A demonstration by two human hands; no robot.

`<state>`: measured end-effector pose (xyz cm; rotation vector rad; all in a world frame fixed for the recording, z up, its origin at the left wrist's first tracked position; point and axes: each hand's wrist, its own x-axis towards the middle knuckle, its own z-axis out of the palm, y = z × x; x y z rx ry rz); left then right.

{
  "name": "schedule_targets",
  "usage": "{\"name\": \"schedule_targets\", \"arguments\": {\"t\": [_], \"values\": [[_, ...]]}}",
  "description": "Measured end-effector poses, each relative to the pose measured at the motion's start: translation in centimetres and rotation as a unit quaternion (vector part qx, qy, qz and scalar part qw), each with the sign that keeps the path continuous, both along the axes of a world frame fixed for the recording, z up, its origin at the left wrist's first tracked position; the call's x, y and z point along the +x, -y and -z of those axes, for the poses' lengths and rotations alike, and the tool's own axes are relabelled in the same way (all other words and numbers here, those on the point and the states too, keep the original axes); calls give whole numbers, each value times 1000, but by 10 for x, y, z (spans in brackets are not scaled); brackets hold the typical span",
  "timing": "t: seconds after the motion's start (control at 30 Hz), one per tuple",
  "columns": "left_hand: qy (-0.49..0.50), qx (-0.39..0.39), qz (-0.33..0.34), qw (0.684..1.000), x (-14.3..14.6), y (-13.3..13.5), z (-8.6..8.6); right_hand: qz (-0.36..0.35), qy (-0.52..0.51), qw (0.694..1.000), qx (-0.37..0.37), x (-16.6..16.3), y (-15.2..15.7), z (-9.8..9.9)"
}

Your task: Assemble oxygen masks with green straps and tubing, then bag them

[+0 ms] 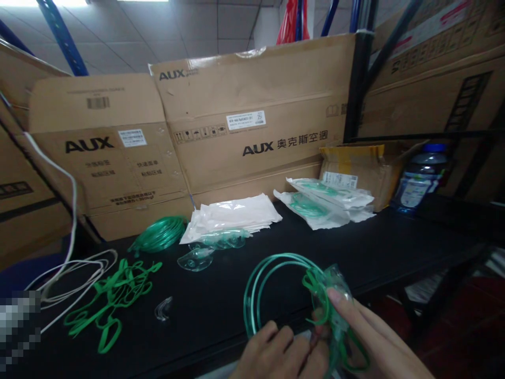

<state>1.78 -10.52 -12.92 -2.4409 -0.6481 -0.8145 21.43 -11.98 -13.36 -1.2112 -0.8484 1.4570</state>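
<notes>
My left hand (276, 355) is curled at the bottom edge, pinching the lower end of a coil of green tubing (268, 284). My right hand (371, 342) is wrapped round a clear plastic mask with a green elastic strap (329, 305), which is joined to the same coil. Both hands hold this bundle just above the near edge of the black table (379, 252). Farther back on the table lie a loose clear mask (196, 259), a second mask (223, 239) and a small clear plastic piece (163, 309).
Green elastic straps (114, 300) lie at left beside white cable (71, 273) and a green tubing bundle (160, 234). Empty white bags (236, 213) and packed bags (327, 202) sit behind. Large cardboard boxes (256, 116) wall the back. A dark jar (420, 176) stands right.
</notes>
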Motion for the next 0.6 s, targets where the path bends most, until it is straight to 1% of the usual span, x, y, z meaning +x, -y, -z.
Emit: {"name": "schedule_targets", "arguments": {"t": [0.07,0.13,0.2,0.23,0.3,0.37,0.4,0.47,0.5,0.57,0.6], "values": [[-47,-33,1,998,-2,-8,-17,20,15,999,26,-4,-12,-22],[-83,-80,-15,993,-5,-16,-33,38,39,996,68,-6,-29,-43],[-79,-121,-36,989,-8,-21,-46,29,63,990,124,-5,-50,-57],[-64,-138,-43,987,-10,-23,-52,31,74,985,151,-4,-60,-60],[-25,-168,-55,984,-15,-29,-65,35,85,979,182,0,-78,-62],[0,-187,-72,980,-19,-41,-80,38,80,979,186,5,-90,-58],[5,-192,-93,977,-21,-51,-89,37,74,980,181,7,-94,-55],[5,-202,-158,966,-20,-77,-107,32,67,983,168,10,-97,-50],[-9,-221,-196,955,-18,-94,-115,30,70,984,162,10,-97,-49],[-18,-233,-224,946,-11,-129,-125,26,81,984,154,10,-95,-48],[-23,-241,-238,941,-6,-147,-127,26,88,984,154,10,-94,-48]]}}
